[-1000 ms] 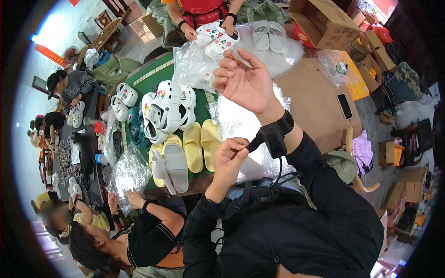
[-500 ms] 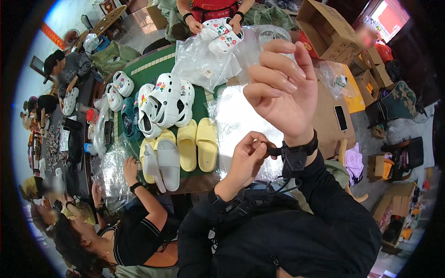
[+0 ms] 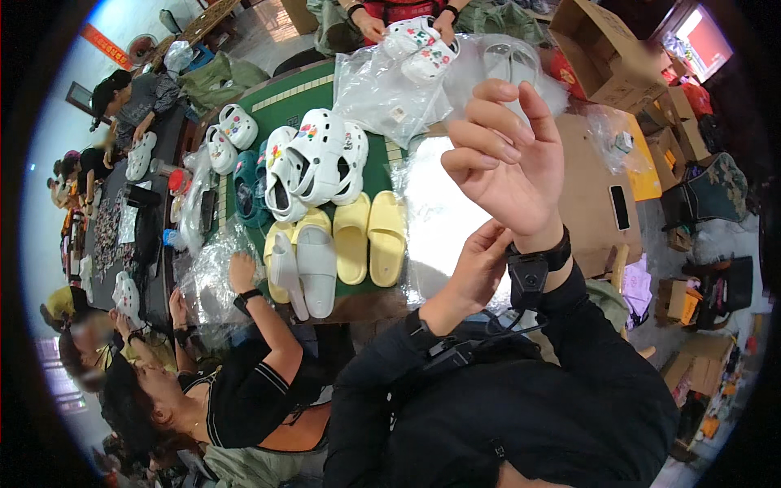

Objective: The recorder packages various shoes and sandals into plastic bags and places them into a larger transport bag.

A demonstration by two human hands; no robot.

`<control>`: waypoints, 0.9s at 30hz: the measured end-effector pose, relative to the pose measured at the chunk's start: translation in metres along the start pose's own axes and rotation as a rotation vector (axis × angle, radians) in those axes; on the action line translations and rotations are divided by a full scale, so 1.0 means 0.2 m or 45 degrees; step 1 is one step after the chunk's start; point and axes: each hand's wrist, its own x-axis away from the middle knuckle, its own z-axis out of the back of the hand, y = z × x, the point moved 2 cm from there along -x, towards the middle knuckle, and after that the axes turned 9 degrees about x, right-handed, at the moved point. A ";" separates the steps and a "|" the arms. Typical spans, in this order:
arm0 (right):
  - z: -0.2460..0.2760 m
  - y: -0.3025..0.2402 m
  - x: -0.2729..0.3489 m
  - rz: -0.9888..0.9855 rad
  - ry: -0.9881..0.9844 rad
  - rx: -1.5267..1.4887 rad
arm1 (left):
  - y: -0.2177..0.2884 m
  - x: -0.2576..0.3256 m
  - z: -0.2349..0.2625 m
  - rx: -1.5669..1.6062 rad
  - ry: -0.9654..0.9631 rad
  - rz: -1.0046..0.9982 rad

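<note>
Co-worker's hand: at the left we see it resting on crinkled clear plastic bags at the table edge, a dark band on the wrist.

Grey slides: a matte, smooth pair laid side by side with toes toward us, beside the bags — placed flat, we judge, so pairs stay matched.

White clogs: perforated, rounded, foam-like shoes with small coloured charms, heaped on the green table behind the slides.

Yellow slides: a thick-soled pair, soft-looking and plain, parallel and just beside the grey ones.

Left hand: our left hand is raised under the other wrist, its fingers curled in a pinch at the black wristband — whether it truly grips the strap or only touches it we cannot tell, since the fingertips are hidden.

Right hand: lifted high above the table, palm turned to us, fingers loosely bent and holding nothing; held up, we think, so the left hand can reach the band.

Wristband: snug around the right wrist, dark and matte, with a small boxy part on it.

Cardboard sheet: flat, brown, at the right, a dark phone-like slab lying on it.
</note>
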 end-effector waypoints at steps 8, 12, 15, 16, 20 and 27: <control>0.11 0.03 0.08 -0.002 0.093 0.013 | -0.05 -0.01 0.06 -0.038 0.056 0.144; 0.17 0.07 0.12 -0.054 0.129 0.117 | -0.06 -0.04 0.19 0.119 -0.057 0.309; 0.38 0.12 0.17 -0.235 0.323 0.435 | 0.00 -0.08 0.42 -1.343 -0.218 -0.106; 0.46 0.16 0.18 -0.328 0.448 0.629 | 0.03 -0.07 0.59 -1.795 -0.226 -0.346; 0.88 0.06 0.36 -0.546 0.802 1.087 | 0.22 0.14 0.96 -2.443 0.049 0.043; 1.23 0.44 0.41 -1.087 0.652 1.555 | 0.50 0.40 1.36 -2.557 0.830 -0.268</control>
